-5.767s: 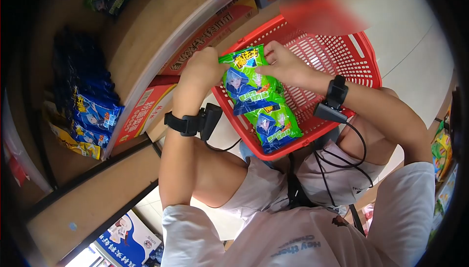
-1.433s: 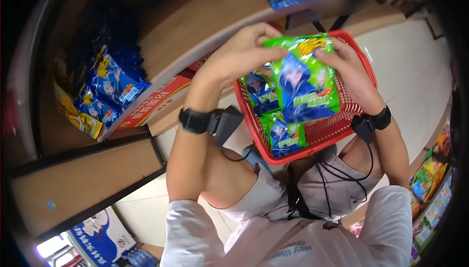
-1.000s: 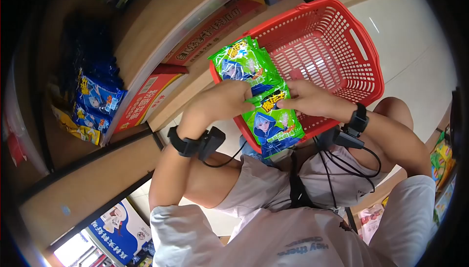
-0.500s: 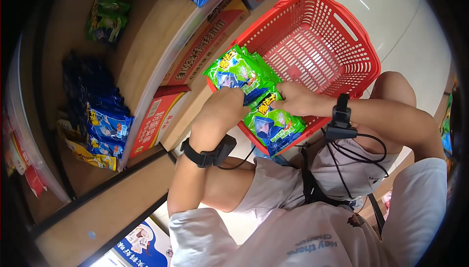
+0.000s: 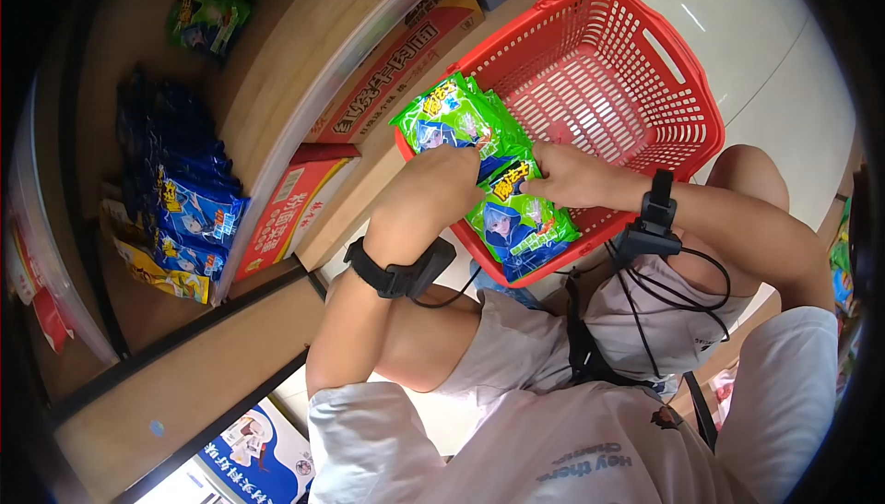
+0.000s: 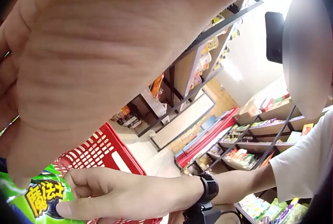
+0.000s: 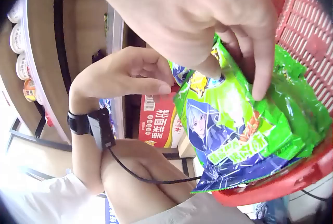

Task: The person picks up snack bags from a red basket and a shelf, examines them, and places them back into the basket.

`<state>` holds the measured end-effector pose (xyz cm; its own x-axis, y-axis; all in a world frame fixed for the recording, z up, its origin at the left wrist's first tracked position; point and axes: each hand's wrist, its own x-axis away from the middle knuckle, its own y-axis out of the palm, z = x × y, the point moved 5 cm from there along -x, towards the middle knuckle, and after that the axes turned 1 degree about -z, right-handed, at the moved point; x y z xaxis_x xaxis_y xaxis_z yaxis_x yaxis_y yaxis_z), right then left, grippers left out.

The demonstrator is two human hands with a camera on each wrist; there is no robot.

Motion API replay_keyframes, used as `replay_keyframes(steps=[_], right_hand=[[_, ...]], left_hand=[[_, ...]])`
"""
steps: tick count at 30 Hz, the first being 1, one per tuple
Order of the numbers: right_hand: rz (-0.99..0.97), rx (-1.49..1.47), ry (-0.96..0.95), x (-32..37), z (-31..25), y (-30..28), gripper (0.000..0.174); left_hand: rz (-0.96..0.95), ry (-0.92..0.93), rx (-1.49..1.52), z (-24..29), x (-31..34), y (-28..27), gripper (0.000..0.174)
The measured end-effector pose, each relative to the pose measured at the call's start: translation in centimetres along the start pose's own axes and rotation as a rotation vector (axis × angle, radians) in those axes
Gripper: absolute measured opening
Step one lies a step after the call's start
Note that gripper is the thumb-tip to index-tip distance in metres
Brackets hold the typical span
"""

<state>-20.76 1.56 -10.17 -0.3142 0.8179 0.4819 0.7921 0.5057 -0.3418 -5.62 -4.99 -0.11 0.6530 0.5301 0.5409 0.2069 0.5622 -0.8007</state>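
Note:
Two groups of green-and-blue snack packs lie along the near-left side of the red basket [image 5: 636, 117]. My right hand [image 5: 579, 177] pinches the top edge of the nearer pack [image 5: 516, 227], its thumb and fingers on either side of the wrapper [image 7: 223, 114]. At that pack's top left corner my left hand [image 5: 429, 189] holds the edge; its fingertips are mostly hidden in the head view. The farther pack [image 5: 442, 121] rests just beyond my left hand, with more green wrappers beneath it. In the left wrist view, my left palm [image 6: 93, 62] hides most of the packs.
Shelving at the left holds blue packs [image 5: 198, 213], yellow packs [image 5: 166, 273] and a green pack [image 5: 214, 11]. Red-and-white [image 5: 290, 209] and brown [image 5: 396, 71] cartons stand beside the basket. A black cable [image 5: 645, 310] hangs below my right wrist.
The pack held up over the basket 1.4 s ago has come down onto its near-left side. Since half a second ago, both hands have stayed at the nearer pack's top; the view has shifted slightly.

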Motion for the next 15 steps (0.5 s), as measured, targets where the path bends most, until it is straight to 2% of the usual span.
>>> replay_keyframes(steps=[2,6,8,9,11,12,14,15], right_hand=[[-0.02,0.131,-0.04,-0.3,-0.1,-0.4,0.041],[-0.188,0.302,0.011,-0.1,-1.8,-2.3,0.044],[-0.282,0.31,0.038,-0.4,-2.7,-3.1,0.046],[-0.326,0.199,0.05,-0.4,-3.2,-3.5,0.046],[-0.409,-0.018,0.072,-0.6,-4.6,-4.2,0.047],[-0.42,-0.109,-0.004,-0.9,-5.3,-4.5,0.044],[-0.344,-0.209,-0.072,-1.1,-6.7,-5.7,0.041],[-0.313,-0.248,-0.118,-1.1,-8.2,-6.4,0.039]], left_hand=[[0.028,-0.012,0.016,-0.2,-0.1,-0.3,0.022],[0.101,0.037,-0.007,-0.8,-0.4,-1.7,0.024],[0.081,-0.022,0.166,-1.2,-0.4,-3.0,0.024],[0.075,-0.051,0.251,-1.5,-0.4,-3.7,0.024],[0.156,0.028,0.515,-2.7,-1.1,-4.4,0.026],[0.198,0.052,0.649,-3.3,-1.2,-5.0,0.025],[0.287,0.135,0.942,-3.6,-0.5,-7.5,0.025],[0.369,0.173,0.991,-4.7,-0.6,-8.1,0.026]])
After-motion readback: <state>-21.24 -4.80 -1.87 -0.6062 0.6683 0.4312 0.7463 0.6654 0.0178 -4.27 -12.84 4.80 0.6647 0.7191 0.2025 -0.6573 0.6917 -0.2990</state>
